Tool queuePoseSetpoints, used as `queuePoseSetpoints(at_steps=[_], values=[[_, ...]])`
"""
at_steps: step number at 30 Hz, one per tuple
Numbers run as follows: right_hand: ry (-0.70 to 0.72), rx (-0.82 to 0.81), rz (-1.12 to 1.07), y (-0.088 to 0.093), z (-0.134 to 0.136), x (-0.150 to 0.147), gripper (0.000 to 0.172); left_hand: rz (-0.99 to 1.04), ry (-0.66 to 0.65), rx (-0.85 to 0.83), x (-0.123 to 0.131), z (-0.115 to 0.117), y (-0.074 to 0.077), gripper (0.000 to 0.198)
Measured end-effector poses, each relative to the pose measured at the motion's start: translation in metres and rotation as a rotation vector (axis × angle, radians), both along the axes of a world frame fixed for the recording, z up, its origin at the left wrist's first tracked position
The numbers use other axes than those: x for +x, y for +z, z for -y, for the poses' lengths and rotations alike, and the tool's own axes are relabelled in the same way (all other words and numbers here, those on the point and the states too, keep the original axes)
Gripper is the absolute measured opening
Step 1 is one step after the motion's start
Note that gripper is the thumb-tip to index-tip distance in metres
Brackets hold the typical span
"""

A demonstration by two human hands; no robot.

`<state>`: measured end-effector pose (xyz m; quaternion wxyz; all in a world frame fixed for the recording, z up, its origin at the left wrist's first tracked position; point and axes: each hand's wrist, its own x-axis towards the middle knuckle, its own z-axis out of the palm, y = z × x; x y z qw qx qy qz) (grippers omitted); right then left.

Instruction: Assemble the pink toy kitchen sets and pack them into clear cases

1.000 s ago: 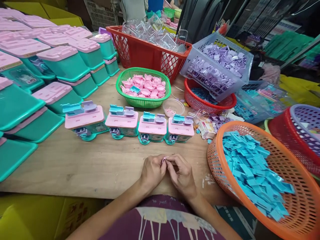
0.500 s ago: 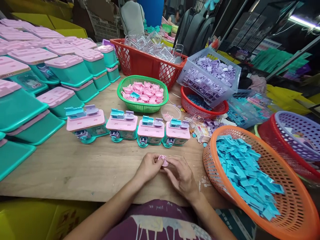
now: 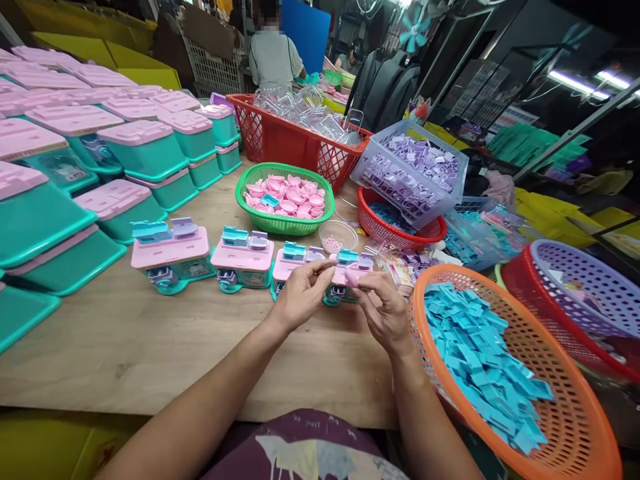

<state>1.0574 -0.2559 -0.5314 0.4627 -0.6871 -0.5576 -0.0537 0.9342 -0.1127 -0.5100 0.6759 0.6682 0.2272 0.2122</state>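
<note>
My right hand [image 3: 387,310] pinches a small rounded pink plastic piece [image 3: 351,277] between thumb and fingertips, raised in front of the rightmost toy box [image 3: 345,275]. To its left, my left hand [image 3: 304,293] holds nothing that I can see. Its fingers stretch toward the pink piece, with the thumb a little apart, and cover part of another toy box [image 3: 286,268]. Further left in the row stand two more boxes, a middle one [image 3: 243,261] and an end one [image 3: 173,252]. All have pink lids, teal bases, and blue and lilac parts on top.
A green basket [image 3: 243,212] of pink oval pieces stands behind the row, near a small clear dish [image 3: 345,230]. An orange basket [image 3: 575,373] of blue parts is at the right. Stacked teal boxes [image 3: 143,153] fill the left. A person [image 3: 273,57] is in the background.
Both hands have risen forward from the table toward the right-hand toy boxes. They have parted, and the pink piece, held between both before, is now in my right hand. The view has tilted up.
</note>
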Motion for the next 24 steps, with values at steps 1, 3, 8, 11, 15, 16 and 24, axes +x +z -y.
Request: queuePoseSetpoints(at_steps=[1, 3, 8, 11, 15, 16, 24], values=[[0.044, -0.006, -0.035, 0.001, 0.001, -0.002, 0.017, -0.001, -0.038, -0.028, 0.002, -0.003, 0.002, 0.044], [0.079, -0.002, -0.036, 0.001, 0.005, -0.006, 0.020, -0.026, -0.113, -0.051, 0.003, -0.007, 0.007, 0.045], [-0.016, -0.030, 0.177, 0.002, 0.014, -0.014, 0.030, -0.022, -0.226, 0.023, -0.007, 0.010, 0.006, 0.042], [0.037, -0.070, 0.138, 0.006, 0.015, -0.022, 0.028, -0.057, -0.127, 0.109, -0.014, 0.026, -0.003, 0.039], [-0.110, -0.018, -0.085, 0.009, 0.011, -0.037, 0.014, -0.170, -0.005, 0.316, -0.018, 0.036, -0.009, 0.028], [-0.143, -0.030, -0.093, 0.009, 0.009, -0.041, 0.009, -0.190, 0.020, 0.383, -0.018, 0.037, -0.010, 0.027], [-0.169, -0.061, 0.114, 0.010, 0.007, -0.039, 0.007, -0.142, 0.069, 0.300, -0.011, 0.041, -0.009, 0.026]])
